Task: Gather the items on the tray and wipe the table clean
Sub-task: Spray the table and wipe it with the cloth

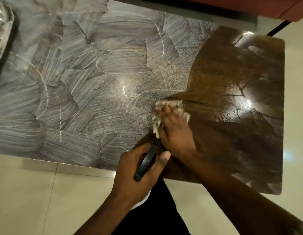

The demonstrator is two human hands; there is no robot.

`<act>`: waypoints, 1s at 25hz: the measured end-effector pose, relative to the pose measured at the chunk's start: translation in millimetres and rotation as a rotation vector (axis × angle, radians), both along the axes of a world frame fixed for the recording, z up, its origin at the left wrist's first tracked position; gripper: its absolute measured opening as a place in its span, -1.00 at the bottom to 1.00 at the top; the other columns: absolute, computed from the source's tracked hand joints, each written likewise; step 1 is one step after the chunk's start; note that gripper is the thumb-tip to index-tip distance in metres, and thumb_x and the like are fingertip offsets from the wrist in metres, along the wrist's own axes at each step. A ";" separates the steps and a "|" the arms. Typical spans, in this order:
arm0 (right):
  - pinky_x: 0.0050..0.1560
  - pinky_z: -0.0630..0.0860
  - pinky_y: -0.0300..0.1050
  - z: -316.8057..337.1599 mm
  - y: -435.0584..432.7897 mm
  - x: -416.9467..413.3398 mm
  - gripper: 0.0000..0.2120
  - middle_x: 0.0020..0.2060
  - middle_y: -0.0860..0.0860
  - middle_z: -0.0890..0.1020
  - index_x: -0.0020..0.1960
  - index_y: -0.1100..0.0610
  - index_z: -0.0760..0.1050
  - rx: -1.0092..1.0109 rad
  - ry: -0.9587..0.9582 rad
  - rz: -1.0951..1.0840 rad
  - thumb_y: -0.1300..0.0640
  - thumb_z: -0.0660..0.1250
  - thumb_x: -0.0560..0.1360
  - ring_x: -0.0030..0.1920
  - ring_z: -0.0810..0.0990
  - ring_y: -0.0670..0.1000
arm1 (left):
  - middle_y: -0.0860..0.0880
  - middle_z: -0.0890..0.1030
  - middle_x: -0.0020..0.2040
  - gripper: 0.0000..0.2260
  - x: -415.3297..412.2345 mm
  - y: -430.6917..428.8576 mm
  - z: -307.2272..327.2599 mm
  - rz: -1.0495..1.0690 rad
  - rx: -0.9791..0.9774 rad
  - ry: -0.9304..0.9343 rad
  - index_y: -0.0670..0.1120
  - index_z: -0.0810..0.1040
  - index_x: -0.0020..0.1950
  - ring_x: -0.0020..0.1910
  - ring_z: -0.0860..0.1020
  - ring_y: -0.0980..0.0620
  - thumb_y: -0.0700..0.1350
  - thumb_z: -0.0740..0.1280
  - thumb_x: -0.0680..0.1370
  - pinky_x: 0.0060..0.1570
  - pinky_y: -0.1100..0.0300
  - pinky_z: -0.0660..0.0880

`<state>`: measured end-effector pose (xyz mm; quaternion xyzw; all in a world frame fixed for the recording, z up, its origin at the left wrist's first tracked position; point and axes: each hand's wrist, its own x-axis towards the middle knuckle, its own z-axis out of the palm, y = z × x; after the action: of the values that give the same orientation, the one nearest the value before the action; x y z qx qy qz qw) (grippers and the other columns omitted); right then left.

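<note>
A dark brown wooden table (240,136) fills the view. Most of its left and middle is covered in smeared whitish foam (66,85); the right part shows bare, glossy wood. My right hand (174,131) presses flat on a crumpled beige cloth (169,111) at the border between foam and bare wood. My left hand (138,175) hovers at the near table edge, gripping a spray bottle by its black trigger head (147,161); the white body of the bottle is mostly hidden under the hand.
A shiny metal tray (1,31) sits at the far left edge, partly out of view. Red upholstered seating (265,5) stands beyond the table's far right corner. Pale floor tiles (45,192) lie around the table.
</note>
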<state>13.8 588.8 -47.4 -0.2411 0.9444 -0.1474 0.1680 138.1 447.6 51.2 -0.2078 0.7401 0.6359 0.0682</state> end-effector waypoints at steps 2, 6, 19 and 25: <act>0.72 -0.16 0.15 -1.6 7.1 4.5 -0.40 0.74 -0.05 0.11 0.74 -0.08 0.10 0.013 -0.023 0.396 -0.10 0.12 0.73 0.75 -0.06 0.04 | -0.08 0.57 -0.40 -0.66 -17.5 -0.1 0.7 -0.002 -0.055 -0.015 0.03 0.57 -0.26 -0.40 0.58 -0.06 0.18 0.50 0.59 -0.33 -0.09 0.52; 0.72 0.01 0.18 -5.8 58.1 -64.2 -0.43 0.72 -0.02 0.19 0.72 -0.08 0.18 0.049 0.095 0.507 -0.06 0.16 0.73 0.74 0.07 0.07 | -0.17 0.50 -0.45 -0.57 -47.6 0.0 2.3 0.060 -0.025 -0.020 -0.10 0.49 -0.33 -0.41 0.53 -0.25 0.09 0.54 0.58 -0.38 -0.12 0.46; 0.73 -0.04 0.12 -3.6 30.2 -78.1 -0.42 0.69 0.01 0.27 0.69 0.02 0.26 -0.053 0.096 0.674 -0.10 0.15 0.70 0.73 0.06 0.06 | -0.06 0.59 -0.43 -0.75 -108.3 1.8 -1.7 0.053 -0.043 0.022 0.02 0.65 -0.25 -0.44 0.61 -0.11 0.07 0.53 0.58 -0.40 -0.01 0.57; 0.70 0.08 0.26 0.7 70.3 -191.2 -0.38 0.74 0.01 0.11 0.74 -0.05 0.10 0.019 0.097 -0.236 -0.08 0.07 0.70 0.75 -0.01 0.10 | -0.09 0.54 -0.45 -0.66 -136.8 -5.8 -2.2 0.060 -0.032 0.025 -0.11 0.56 -0.26 -0.44 0.59 -0.23 0.05 0.54 0.59 -0.40 -0.14 0.54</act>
<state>-177.3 659.1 -46.7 -0.1337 0.9745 -0.1454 0.1061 1.2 441.9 49.0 -0.2231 0.7444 0.6282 0.0365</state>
